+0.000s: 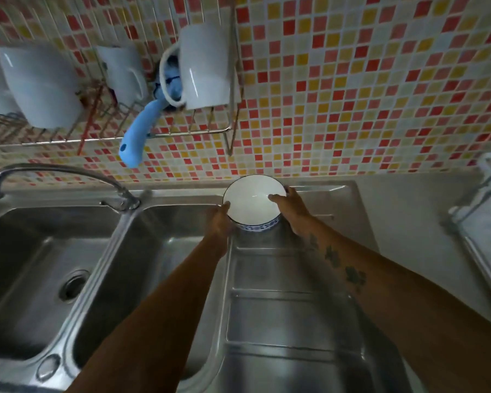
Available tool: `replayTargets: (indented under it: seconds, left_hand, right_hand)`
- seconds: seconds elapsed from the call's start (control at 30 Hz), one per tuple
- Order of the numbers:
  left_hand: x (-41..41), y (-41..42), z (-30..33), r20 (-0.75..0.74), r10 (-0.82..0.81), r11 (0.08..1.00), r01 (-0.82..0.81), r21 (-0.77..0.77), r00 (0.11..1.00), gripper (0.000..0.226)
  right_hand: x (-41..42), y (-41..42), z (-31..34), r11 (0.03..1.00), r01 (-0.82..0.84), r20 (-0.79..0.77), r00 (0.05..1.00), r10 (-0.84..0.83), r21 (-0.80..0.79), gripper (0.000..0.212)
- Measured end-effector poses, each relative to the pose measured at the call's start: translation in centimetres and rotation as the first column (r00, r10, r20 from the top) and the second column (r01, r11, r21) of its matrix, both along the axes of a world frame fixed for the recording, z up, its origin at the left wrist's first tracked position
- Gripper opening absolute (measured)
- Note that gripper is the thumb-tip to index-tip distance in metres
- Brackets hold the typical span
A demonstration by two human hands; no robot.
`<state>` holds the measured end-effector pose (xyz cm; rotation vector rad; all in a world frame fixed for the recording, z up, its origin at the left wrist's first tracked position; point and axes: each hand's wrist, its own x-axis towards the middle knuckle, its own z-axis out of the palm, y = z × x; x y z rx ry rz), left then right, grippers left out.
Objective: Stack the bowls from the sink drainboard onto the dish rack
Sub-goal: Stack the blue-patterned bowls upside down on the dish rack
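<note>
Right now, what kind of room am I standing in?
Most likely a home kitchen: a steel double sink with a tap, a tiled wall, and a wire dish rack holding white cups.

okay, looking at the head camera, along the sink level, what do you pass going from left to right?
Drain of the left basin → faucet spout end → left hand → white bowl → right hand → grey countertop → wire rack at the right edge.
</note>
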<state>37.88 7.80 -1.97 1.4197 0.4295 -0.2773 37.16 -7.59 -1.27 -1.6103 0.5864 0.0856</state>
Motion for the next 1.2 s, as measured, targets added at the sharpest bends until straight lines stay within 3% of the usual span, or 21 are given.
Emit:
replayTargets:
  seconds: [0.13, 0.33, 0.53, 0.6, 0.7, 0.77, 0.83, 0.9, 1.0, 1.1, 1.13, 1.2]
  left_hand:
    - [0.7, -0.9, -1.5, 0.084, -0.031, 0.999, 0.034, -0.035, 0.996, 0.044]
    - [0.8, -1.1, -2.8, 0.188, -0.109, 0.993, 0.117, -0.031, 0.976, 0.061]
    - [-2.4, -1.9, 0.0, 0.259, -0.167, 0.962, 0.214, -0.168, 0.951, 0.089]
    - [-3.8, -2.5, 2.1, 0.198, -0.154, 0.931, 0.210, -0.299, 0.968, 0.081]
    - [-5.2, -3.5, 5.4, 0.174, -0.201, 0.836, 0.261, -0.483, 0.964, 0.028]
    - [-6.2, -3.9, 8.2, 0.184, -0.253, 0.744, 0.312, -0.591, 0.950, 0.016]
    - [-7.9, -4.8, 11.5, 0.189, -0.336, 0.574, 0.360, -0.735, 0.923, 0.061]
    - [-10.0, -5.8, 15.1, 0.181, -0.440, 0.464, 0.395, -0.793, 0.880, 0.086]
    - [-13.1, -7.9, 19.8, 0.277, -0.604, 0.273, 0.520, -0.809, 0.748, 0.090]
    - [-16.6, -10.8, 23.3, 0.416, -0.674, 0.172, 0.678, -0.715, 0.610, 0.059]
    - [-17.9, -11.7, 24.0, 0.469, -0.667, 0.146, 0.719, -0.680, 0.579, 0.061]
    - [-20.9, -12.8, 25.4, 0.491, -0.687, 0.177, 0.779, -0.602, 0.535, 0.074]
  right_hand:
    - [-0.1, 0.0, -1.4, 0.996, -0.003, 0.027, 1.000, 0.005, -0.089, 0.052]
    - [-0.5, 0.8, -1.1, 0.995, 0.059, 0.036, 0.998, -0.056, -0.078, 0.055]
    - [-4.0, 0.0, 1.5, 0.979, 0.178, 0.138, 0.977, -0.163, -0.101, 0.050]
    - [-5.7, -0.6, 3.8, 0.966, 0.213, 0.228, 0.958, -0.177, -0.147, 0.052]
    - [-8.5, -2.2, 8.0, 0.939, 0.237, 0.401, 0.908, -0.124, -0.248, 0.053]
    - [-10.9, -3.7, 11.4, 0.927, 0.274, 0.482, 0.867, -0.124, -0.254, 0.052]
    - [-13.6, -5.4, 15.0, 0.915, 0.313, 0.549, 0.826, -0.129, -0.256, 0.051]
    - [-16.5, -7.1, 18.4, 0.907, 0.330, 0.623, 0.775, -0.103, -0.261, 0.051]
    - [-21.4, -9.1, 23.0, 0.903, 0.322, 0.697, 0.716, -0.036, -0.285, 0.051]
    - [-26.4, -11.1, 27.1, 0.903, 0.263, 0.730, 0.679, 0.076, -0.339, 0.049]
    - [-28.0, -11.8, 28.2, 0.902, 0.236, 0.738, 0.664, 0.122, -0.362, 0.049]
    - [-31.1, -13.3, 30.1, 0.894, 0.206, 0.746, 0.639, 0.186, -0.399, 0.049]
